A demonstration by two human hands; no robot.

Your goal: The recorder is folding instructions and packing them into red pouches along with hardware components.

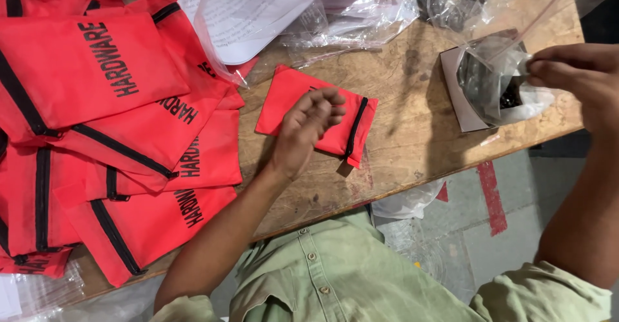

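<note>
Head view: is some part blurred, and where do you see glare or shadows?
Head view: left hand slightly motion-blurred over the sharp red pouch; glare on the clear plastic bag pinched by the right hand; soft shadows on the wooden table.

Left hand (308, 128) over red pouch (290, 99); right hand (577, 77) pinches clear bag (496, 83).

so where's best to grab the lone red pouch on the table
Probably by the bare corner of the red pouch farthest from the zip, coming from the pile side. It lies flat on the table, the left hand covers its middle, and the black zip runs along the opposite end.
</note>
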